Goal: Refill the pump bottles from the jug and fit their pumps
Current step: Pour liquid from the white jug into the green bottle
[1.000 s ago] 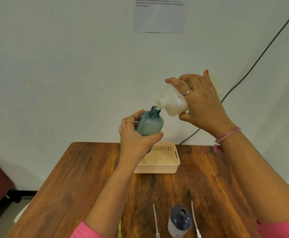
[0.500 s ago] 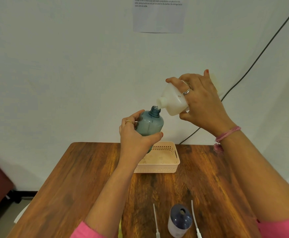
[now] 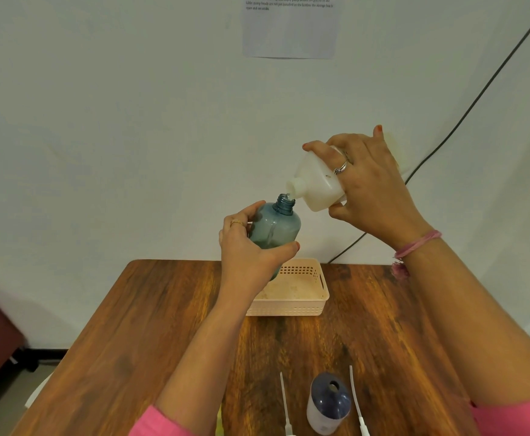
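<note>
Right hand (image 3: 372, 187) grips the jug (image 3: 318, 184), spout aimed toward 8 o'clock at the upright blue bottle (image 3: 276, 226), gripped by left hand (image 3: 248, 250).

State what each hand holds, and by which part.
Left hand grips the blue bottle round its body; right hand grips the tilted white jug round its body.
</note>
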The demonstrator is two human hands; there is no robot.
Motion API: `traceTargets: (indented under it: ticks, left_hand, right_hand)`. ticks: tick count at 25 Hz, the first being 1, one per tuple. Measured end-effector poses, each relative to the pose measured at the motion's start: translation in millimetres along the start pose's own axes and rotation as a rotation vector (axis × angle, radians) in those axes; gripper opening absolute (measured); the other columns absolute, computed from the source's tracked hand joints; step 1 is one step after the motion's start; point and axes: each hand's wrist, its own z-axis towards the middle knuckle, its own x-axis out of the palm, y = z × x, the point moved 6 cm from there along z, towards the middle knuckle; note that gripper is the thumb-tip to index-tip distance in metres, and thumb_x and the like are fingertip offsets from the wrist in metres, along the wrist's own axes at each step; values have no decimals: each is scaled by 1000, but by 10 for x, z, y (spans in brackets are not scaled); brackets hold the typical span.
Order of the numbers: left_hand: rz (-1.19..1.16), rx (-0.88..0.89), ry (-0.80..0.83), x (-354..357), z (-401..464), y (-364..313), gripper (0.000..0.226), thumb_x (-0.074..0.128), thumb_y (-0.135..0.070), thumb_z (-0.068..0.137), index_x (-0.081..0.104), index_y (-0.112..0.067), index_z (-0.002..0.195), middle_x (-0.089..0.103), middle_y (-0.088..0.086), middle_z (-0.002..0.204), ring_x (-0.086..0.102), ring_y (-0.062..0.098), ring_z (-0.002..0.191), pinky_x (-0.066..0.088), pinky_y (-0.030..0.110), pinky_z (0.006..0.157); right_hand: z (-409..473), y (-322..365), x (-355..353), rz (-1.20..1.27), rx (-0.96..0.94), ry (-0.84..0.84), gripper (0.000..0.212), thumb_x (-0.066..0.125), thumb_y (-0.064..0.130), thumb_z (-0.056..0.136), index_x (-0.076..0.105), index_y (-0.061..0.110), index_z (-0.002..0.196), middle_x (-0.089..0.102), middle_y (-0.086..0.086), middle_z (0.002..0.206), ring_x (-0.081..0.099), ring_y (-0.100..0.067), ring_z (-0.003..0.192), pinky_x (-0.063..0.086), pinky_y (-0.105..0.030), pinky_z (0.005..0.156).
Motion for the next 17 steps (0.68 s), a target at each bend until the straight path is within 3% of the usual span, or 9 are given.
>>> traceTargets:
  ticks: [6, 17]
  left_hand:
    - [10, -8, 1, -10, 4, 8, 76, 89, -11, 60, 47, -37, 118, 48, -3, 126, 50, 12, 115, 49, 17, 83]
    - [2, 4, -8, -25, 17, 23, 73, 90, -12, 58, 47, -46, 107, 49, -2, 126, 52, 15, 115, 54, 32, 92]
  right_hand:
    - [-1, 11, 26, -1, -9, -7, 98, 85, 12, 52, 40, 22, 138, 52, -15, 121, 48, -36, 113, 11, -56, 111]
    - [21, 29, 46, -14, -27, -15, 97, 85, 13, 53, 38, 22, 138, 52, -15, 121, 48, -36, 114, 12, -57, 111]
